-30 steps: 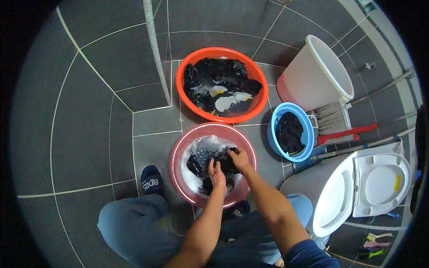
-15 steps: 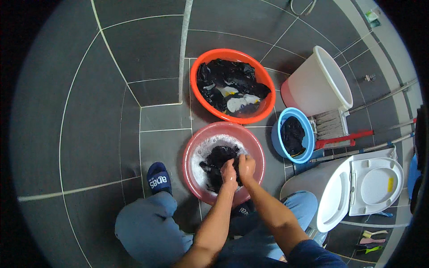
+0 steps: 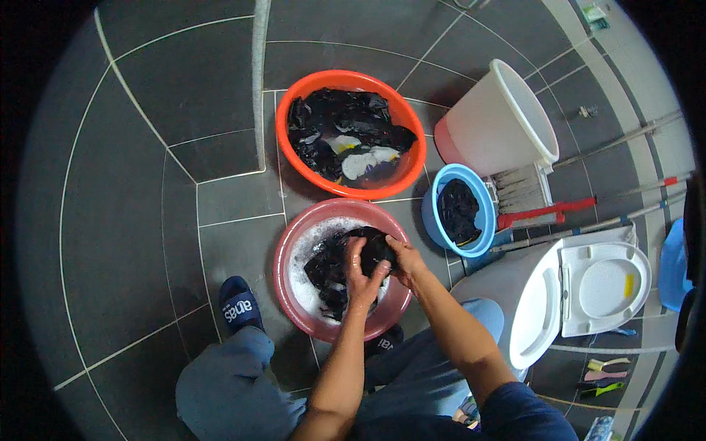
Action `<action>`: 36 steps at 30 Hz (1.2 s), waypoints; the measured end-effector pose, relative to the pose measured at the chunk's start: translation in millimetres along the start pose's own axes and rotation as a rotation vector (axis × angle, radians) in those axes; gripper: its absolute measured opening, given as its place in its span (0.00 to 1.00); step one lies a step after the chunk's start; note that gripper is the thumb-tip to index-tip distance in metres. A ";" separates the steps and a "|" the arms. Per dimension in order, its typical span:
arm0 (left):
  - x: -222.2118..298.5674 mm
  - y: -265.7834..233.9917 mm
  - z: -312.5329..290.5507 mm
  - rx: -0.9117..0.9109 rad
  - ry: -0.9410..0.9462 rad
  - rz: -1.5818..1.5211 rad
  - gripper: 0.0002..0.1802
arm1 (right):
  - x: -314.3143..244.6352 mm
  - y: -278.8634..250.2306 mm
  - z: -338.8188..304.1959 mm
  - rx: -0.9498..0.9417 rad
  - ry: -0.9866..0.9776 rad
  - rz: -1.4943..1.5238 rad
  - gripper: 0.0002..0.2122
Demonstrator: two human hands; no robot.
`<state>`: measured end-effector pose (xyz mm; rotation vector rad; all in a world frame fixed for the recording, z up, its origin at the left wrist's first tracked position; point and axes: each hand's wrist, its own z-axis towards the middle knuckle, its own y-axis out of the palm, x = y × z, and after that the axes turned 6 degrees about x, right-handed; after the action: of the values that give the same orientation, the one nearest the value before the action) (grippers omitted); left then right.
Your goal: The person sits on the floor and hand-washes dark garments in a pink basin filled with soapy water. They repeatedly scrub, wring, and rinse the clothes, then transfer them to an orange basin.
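Note:
A wet black cloth (image 3: 323,270), seemingly a garment, lies bunched in a pink basin (image 3: 282,275) of white suds (image 3: 300,253). Part of it is lifted in a rounded bundle between my two hands. My left hand (image 3: 360,270) grips the near left side of that bundle, thumb stretched across it and fingers curved over the cloth. From the right, my right hand (image 3: 406,262) clasps the other side, its fingertips partly hidden by the fabric. The rest of the cloth trails into the suds at the basin's left.
Beyond stands an orange basin (image 3: 418,158) with black and white laundry in water. To the right are a small blue basin (image 3: 434,229) holding black cloth, a tall white bucket (image 3: 489,117), a broom (image 3: 518,191) and a toilet (image 3: 529,309). My slippered foot (image 3: 240,305) is at left.
My hands have spread apart around the cloth, and a rounded bundle of it now shows between them. The whole view has shifted, so the basins appear further left.

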<state>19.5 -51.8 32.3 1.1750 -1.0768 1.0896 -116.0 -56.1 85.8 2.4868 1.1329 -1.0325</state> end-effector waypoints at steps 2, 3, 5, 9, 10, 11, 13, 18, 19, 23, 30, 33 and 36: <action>8.9 6.1 2.7 -0.184 -0.017 -0.016 0.37 | -1.9 -1.4 -5.3 -0.170 0.027 0.130 0.20; 12.6 6.9 3.5 -0.165 -0.149 -0.083 0.34 | -3.6 -8.2 -11.1 -0.171 0.060 0.178 0.20; 35.4 -2.0 13.6 -0.092 -0.405 -0.244 0.30 | -18.7 -1.8 -38.8 -0.246 0.157 0.311 0.20; 62.9 3.7 26.3 0.209 -0.711 -0.636 0.14 | -4.8 -7.7 -51.1 -0.473 -0.411 -0.249 0.26; 66.6 1.0 31.0 0.207 -0.788 -0.732 0.14 | -2.2 -2.4 -57.6 -0.411 -0.692 -0.392 0.27; 80.8 -1.1 33.3 0.219 -0.853 -0.753 0.14 | -5.4 -0.1 -67.4 -0.343 -0.850 -0.455 0.24; 98.0 -7.4 32.6 0.187 -0.898 -0.782 0.15 | -9.7 2.1 -81.9 -0.239 -1.032 -0.506 0.19; 134.2 -16.7 27.1 -0.066 -0.795 -0.743 0.20 | -20.6 -13.2 -88.9 -0.252 -1.224 -0.490 0.09; 141.5 -27.6 28.9 -0.127 -0.745 -0.749 0.20 | -26.4 -9.7 -103.8 -0.283 -1.234 -0.541 0.09; 158.3 -37.2 29.0 -0.065 -0.733 -0.521 0.13 | -34.1 -13.6 -125.9 -0.210 -1.427 -0.546 0.07; 168.8 -54.2 38.6 0.086 -0.538 -0.439 0.11 | -46.8 -32.5 -141.1 -0.264 -1.189 -0.543 0.09; 179.5 -45.9 38.8 0.053 -0.478 -0.456 0.11 | -42.3 -39.8 -129.5 -0.332 -1.109 -0.459 0.13; 185.7 -44.3 39.0 0.059 -0.478 -0.403 0.09 | -48.3 -43.5 -138.6 -0.335 -1.090 -0.602 0.17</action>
<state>88.7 -80.7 212.2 1.6669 -1.1008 0.5401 -99.1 8.9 223.4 0.9799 1.4324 -1.7928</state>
